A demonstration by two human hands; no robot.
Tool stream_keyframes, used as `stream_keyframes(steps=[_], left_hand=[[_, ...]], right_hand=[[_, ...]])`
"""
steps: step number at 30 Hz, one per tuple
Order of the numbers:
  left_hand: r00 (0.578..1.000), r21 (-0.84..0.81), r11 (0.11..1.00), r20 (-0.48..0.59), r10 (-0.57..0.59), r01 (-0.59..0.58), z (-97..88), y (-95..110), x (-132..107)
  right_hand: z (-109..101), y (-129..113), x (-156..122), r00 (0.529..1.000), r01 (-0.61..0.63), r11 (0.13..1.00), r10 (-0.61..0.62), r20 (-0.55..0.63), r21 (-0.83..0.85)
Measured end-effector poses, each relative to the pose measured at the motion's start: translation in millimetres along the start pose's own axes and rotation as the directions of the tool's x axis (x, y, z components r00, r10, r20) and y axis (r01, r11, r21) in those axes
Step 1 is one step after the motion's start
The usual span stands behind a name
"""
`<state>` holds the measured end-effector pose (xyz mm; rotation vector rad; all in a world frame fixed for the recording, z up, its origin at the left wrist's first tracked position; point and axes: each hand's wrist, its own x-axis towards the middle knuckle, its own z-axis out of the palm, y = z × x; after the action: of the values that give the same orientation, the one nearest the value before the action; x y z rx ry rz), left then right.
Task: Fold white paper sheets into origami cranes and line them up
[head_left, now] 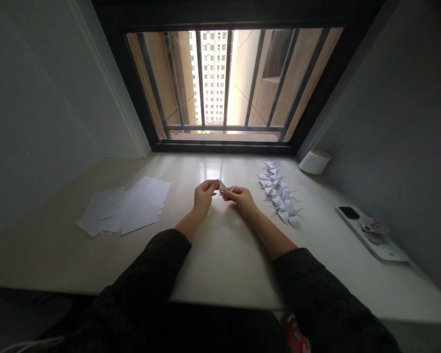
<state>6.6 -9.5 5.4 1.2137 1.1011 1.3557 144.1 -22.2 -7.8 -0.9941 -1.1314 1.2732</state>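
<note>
Between my two hands, just above the white sill, is a small folded piece of white paper point(222, 186). The fingertips of my left hand point(205, 194) pinch its left side. My right hand point(241, 198) grips its right side, where a thin pale point sticks out past the fingers. Much of the folded paper is hidden by my fingers. To the right of my right hand stand several folded white paper cranes point(277, 192), set close together in rows. Off to my left lies a loose, overlapping pile of white paper sheets point(143, 203).
A phone point(371, 233) in a pale case with a round grip lies at the right. Near the window's right corner sits a white cylindrical object point(315, 162). The dark-framed window point(224, 147) closes off the back, and walls flank the sill point(220, 260).
</note>
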Motion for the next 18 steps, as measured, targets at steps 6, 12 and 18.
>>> stream_keyframes(steps=[6, 12, 18], left_hand=[[0.999, 0.027, 0.998, -0.014, 0.049, -0.048, -1.0, -0.4, 1.1], [0.996, 0.043, 0.997, -0.053, 0.071, -0.068, -0.9, -1.6, -1.1], [0.995, 0.043, 0.995, 0.027, 0.093, -0.094, 0.6, -3.3, -0.5]], right_hand=[[-1.2, 1.3, 1.7, 0.999, -0.004, 1.0, 0.005, -0.043, 0.029], [-3.7, 5.0, 4.4, 0.988, 0.051, 0.997, -0.042, -0.151, 0.052], [-3.1, 1.9, 2.8, 0.988, 0.069, 0.997, -0.07, -0.14, -0.018]])
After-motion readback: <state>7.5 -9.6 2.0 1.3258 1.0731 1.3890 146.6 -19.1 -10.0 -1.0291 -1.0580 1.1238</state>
